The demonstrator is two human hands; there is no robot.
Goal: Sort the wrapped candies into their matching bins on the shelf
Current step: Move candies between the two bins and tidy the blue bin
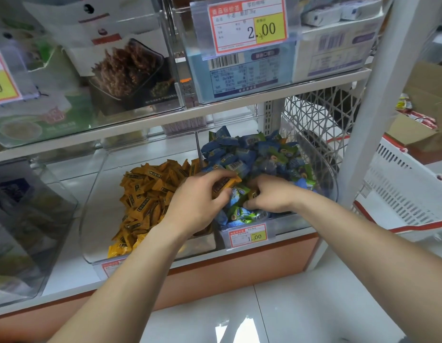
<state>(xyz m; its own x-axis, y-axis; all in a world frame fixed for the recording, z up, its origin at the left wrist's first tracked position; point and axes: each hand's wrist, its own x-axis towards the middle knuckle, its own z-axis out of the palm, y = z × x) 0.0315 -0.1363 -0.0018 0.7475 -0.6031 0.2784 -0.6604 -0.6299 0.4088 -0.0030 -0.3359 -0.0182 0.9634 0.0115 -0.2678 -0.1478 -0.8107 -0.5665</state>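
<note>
Forearms are stretching in over the shelf. My left hand (pixel 197 204) is pinching an orange candy (pixel 227 184) out of the blue-green bin (pixel 332 179), and my right hand (pixel 271 194) is digging in there, fingers curled (can't tell if it's got anything). The orange bin (pixel 91 201) is looking tidy, so I'm guessing a few strays are left.

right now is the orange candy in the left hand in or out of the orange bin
Out: the left hand pinches the orange candy above the blue and green candies, just right of the orange bin.
</note>
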